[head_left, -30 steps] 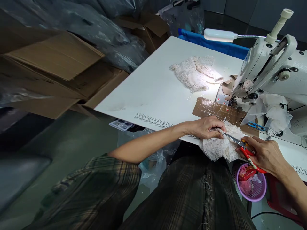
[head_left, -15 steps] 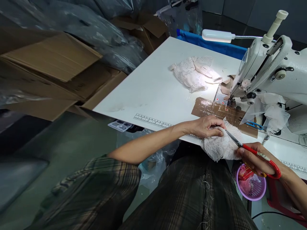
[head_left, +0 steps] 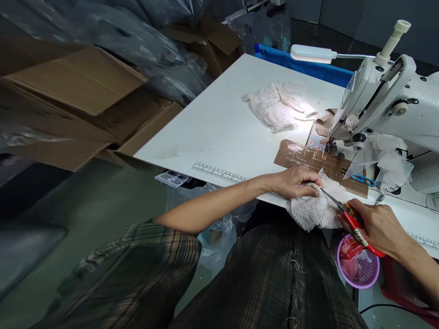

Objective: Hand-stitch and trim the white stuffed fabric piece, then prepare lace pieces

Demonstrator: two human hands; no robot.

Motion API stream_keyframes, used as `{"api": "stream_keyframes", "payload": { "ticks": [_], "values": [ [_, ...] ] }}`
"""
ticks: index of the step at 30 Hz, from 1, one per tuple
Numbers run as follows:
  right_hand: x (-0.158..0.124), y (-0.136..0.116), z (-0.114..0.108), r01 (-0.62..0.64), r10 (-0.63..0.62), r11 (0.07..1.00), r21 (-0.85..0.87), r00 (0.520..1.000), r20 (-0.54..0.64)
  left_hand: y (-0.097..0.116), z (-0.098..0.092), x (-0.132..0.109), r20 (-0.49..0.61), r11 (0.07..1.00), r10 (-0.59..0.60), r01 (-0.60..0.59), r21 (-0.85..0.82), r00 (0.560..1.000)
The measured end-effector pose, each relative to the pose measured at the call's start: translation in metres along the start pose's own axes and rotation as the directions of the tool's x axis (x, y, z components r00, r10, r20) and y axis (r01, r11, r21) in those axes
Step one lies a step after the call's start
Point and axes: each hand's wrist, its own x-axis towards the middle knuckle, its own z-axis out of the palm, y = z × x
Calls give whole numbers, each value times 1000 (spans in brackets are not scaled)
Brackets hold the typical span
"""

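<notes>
At the table's front edge, my left hand (head_left: 298, 182) pinches a piece of white lace fabric (head_left: 313, 211), which hangs partly over the edge above my lap. My right hand (head_left: 375, 226) grips a pair of red-handled scissors (head_left: 358, 234). The scissors' tip reaches the lace just beside my left fingertips, and the blades look close together. Farther back on the table lies another heap of white lace fabric (head_left: 274, 107), touched by neither hand.
A white sewing machine (head_left: 370, 100) stands at the right, with a lamp (head_left: 312, 53) behind it. Blue thread snips (head_left: 363, 180) lie near brown tape-covered card (head_left: 298, 154). A purple basket (head_left: 372, 274) with scraps is below the edge. Open cardboard boxes (head_left: 78, 82) are at the left.
My right hand has turned about the scissors, so its back now faces up and the handles point more steeply down. My left hand keeps its hold on the lace, almost unmoved.
</notes>
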Motion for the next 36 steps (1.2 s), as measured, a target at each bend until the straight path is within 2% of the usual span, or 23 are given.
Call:
{"api": "stream_keyframes", "payload": {
  "ticks": [3,7,12,16,20,22,24,26,28,30,36],
  "values": [
    [0,7,0,68,-74,976,-207,997,-21,-1,1,0,3,1000,9,-9,-5,1000],
    [2,10,3,111,-116,969,-221,993,-8,-1,1,-1,-6,1000,-1,1,9,1000],
    [4,3,11,76,-77,994,-79,997,-12,-1,0,-1,-13,999,5,-6,-39,1000],
    [2,-9,16,5,1,996,88,998,-69,0,0,0,-26,985,15,-19,-171,1000],
    [0,-26,21,-16,67,932,361,989,-130,5,2,2,-66,942,40,-60,-331,997],
    [0,-30,22,4,62,910,415,987,-146,7,2,1,-78,926,56,-81,-368,995],
    [0,-27,20,42,17,943,330,985,-172,8,1,-1,-55,919,68,-84,-385,996],
    [0,-18,15,103,-77,988,114,975,-210,8,0,-3,2,919,77,-70,-388,997],
    [1,-5,9,171,-197,977,-126,953,-230,7,-2,-4,61,925,86,-57,-377,994],
    [2,5,4,221,-288,934,-281,931,-226,7,-2,-4,99,930,81,-39,-367,992],
    [11,8,-5,249,-335,886,-392,928,-166,8,-3,-4,131,931,72,-19,-365,989]
  ]
}}
